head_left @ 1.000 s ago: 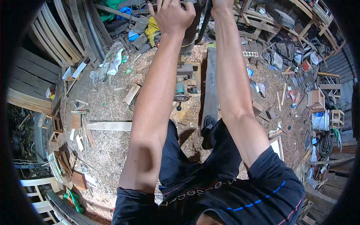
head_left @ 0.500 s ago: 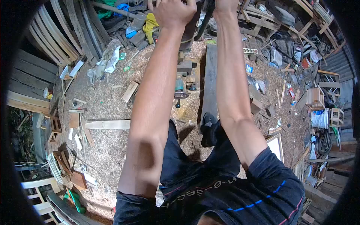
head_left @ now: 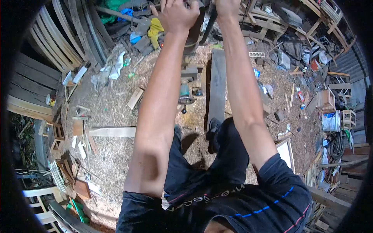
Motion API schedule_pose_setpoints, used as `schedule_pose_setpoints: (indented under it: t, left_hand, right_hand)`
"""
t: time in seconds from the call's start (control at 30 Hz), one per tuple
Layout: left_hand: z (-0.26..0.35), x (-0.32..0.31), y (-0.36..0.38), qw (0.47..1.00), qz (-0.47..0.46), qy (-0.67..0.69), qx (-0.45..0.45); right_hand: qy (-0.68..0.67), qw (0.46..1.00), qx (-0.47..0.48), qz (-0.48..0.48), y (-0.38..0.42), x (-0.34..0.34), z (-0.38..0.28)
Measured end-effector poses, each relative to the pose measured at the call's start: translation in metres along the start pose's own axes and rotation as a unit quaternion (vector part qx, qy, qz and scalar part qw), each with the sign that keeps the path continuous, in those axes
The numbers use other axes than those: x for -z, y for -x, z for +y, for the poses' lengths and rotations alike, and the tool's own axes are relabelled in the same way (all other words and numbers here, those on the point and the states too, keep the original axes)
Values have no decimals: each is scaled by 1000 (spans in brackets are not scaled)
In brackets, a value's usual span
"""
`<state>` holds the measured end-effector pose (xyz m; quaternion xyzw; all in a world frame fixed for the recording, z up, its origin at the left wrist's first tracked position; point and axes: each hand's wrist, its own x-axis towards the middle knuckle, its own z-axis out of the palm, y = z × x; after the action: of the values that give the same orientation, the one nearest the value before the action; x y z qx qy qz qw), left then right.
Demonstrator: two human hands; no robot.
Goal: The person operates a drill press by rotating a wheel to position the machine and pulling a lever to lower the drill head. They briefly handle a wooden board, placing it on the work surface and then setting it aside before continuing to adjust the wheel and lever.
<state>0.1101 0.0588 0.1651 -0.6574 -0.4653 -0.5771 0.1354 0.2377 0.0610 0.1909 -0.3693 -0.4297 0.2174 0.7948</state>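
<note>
Leaning at the far left, curved wooden strips (head_left: 52, 39) are stacked near grey planks. On the floor (head_left: 116, 155), which is covered in shavings, a pale board (head_left: 113, 132) is laid flat, with a small wood block (head_left: 135, 98) beyond it. The left hand (head_left: 178, 15) is held at the top of the view, fingers bent and partly spread, beside a dark curved object (head_left: 195, 33); whether it is gripped cannot be told. Below that object, a green machine part (head_left: 184, 90) with a round rim and a knob is seen near the floor. Between the forearms a long grey plank (head_left: 216, 85) is stretched away from the feet. A dark bar (head_left: 209, 28) is seen just beside the right hand (head_left: 227, 7), which is cut off by the top edge, so its grip cannot be told. Farther right, a white tub (head_left: 331, 122) is placed beside small wooden frames (head_left: 325, 100).
</note>
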Motion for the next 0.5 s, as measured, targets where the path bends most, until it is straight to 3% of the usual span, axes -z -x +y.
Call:
schedule_pose_setpoints:
  t: [0.07,0.27,0.3,0.4,0.5]
  left_hand:
    - [-8,-10,-6,999,26,30,6]
    - [-19,-21,-6,987,121,81,-64]
    - [-18,-20,-5,987,123,84,-65]
    - [-18,-17,-6,985,128,86,-73]
    - [-14,-15,-10,982,140,92,-82]
  right_hand:
    - [37,998,-33,-31,-14,1,3]
    - [109,944,310,24,-31,-13,28]
    - [130,967,220,-11,-36,-11,28]
    - [284,942,180,15,-59,-18,28]
    - [326,929,174,0,-89,-21,58]
